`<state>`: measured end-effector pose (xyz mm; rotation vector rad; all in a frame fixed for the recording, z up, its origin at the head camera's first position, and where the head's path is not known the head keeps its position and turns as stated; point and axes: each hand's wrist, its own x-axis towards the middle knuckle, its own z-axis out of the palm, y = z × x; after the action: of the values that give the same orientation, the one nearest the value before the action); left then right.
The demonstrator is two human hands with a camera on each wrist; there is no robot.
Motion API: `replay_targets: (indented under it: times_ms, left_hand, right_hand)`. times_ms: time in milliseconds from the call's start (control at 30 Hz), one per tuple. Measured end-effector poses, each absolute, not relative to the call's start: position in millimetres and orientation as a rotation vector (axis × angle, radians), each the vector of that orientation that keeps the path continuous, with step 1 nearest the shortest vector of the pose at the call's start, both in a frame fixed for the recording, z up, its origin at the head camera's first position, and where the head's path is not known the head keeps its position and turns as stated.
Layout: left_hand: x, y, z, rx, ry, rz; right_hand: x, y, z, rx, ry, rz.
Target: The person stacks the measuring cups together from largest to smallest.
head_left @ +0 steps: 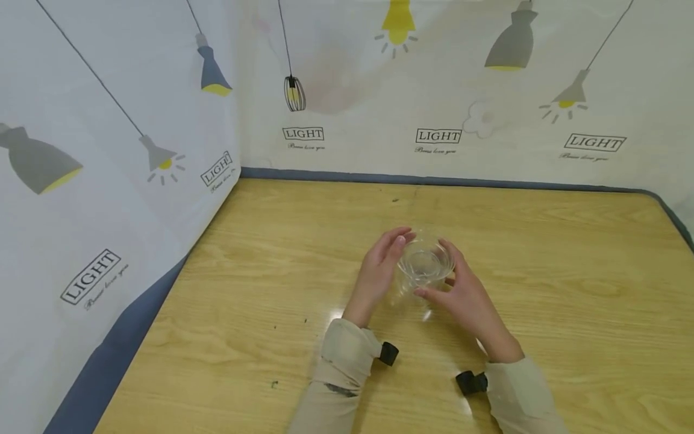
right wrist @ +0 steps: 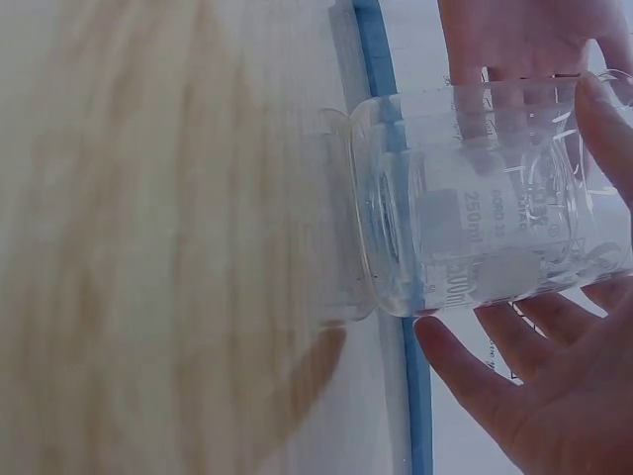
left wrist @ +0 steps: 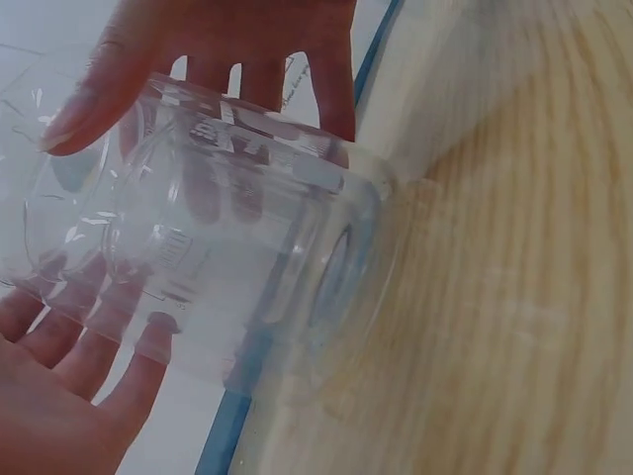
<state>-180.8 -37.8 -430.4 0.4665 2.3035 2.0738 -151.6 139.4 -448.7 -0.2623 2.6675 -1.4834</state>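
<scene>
Between my two hands I've got a clear, colourless glass beaker (head_left: 425, 265), and white printed markings show on its wall in the right wrist view. Under the grip, the table (head_left: 542, 253) is pale yellow wood with brown grain streaks and a few small dark specks. Beyond the grip, a grey-blue strip (head_left: 434, 179) edges the tabletop. Behind that, the backdrop sheet (head_left: 379, 120) is off-white, patterned with grey lamps, yellow bulbs and black boxed "LIGHT" lettering. Nearer me, both sleeves (head_left: 347, 361) are beige, with black straps (head_left: 470, 382) at the cuffs.
</scene>
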Motion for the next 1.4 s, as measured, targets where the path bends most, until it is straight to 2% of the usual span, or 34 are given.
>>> replay_targets:
  times_ms: [200,533,800,1400]
  left_hand:
    - [-168,-39,-420,0.495,2.237,2.054]
    - [-168,-38,-425,0.604,2.154,2.103]
    - [-171,-40,-428,0.496,2.215,1.941]
    - [-173,-49,-426,0.493,2.2,1.938]
  right_hand:
    - [-150,141,-451,-0.258,2.668,-1.481]
    - [-151,143,-452,-0.263,2.659,-1.495]
    - [-153,143,-454,-0.229,2.677,-1.48]
    - [-155,139,-452,-0.238,2.663,-1.451]
